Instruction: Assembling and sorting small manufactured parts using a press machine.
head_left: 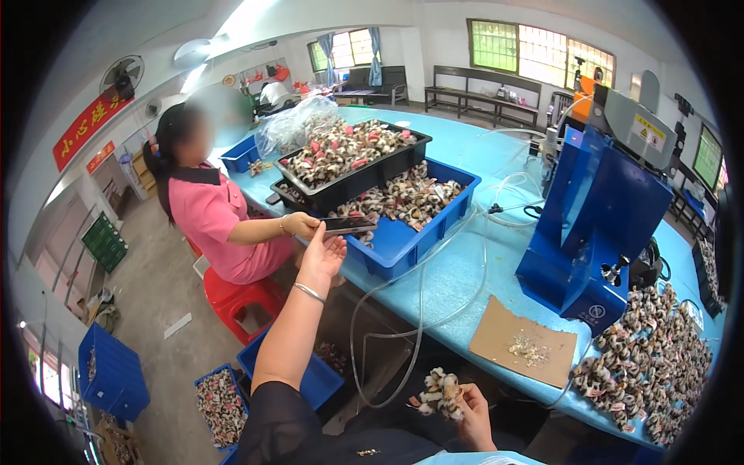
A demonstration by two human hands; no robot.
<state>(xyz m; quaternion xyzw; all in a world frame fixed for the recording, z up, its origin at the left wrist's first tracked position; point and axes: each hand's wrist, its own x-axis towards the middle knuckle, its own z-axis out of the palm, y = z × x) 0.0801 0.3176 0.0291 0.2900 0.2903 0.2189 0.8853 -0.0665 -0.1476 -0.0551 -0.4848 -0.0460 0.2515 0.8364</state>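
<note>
My left hand [325, 254] reaches forward, palm up with fingers apart, just below a dark smartphone [349, 225]. A seated co-worker's hand [301, 225] grips the phone's left end; my thumb is close to its edge, and whether it touches is unclear. Low in the view, my right hand [474, 422] is closed on a small clump of fluffy black, white and tan plush pieces [440, 394], held near my lap. A big heap of similar plush pieces [651, 356] lies on the table to the right of that hand.
A blue tray [403, 267] and black crate [425, 147] hold more plush pieces on the blue table [457, 310]. A blue machine [589, 232] stands to the right, with cardboard [504, 353] before it. Clear tubing [422, 310] loops over the edge. A red stool [240, 298] supports the co-worker.
</note>
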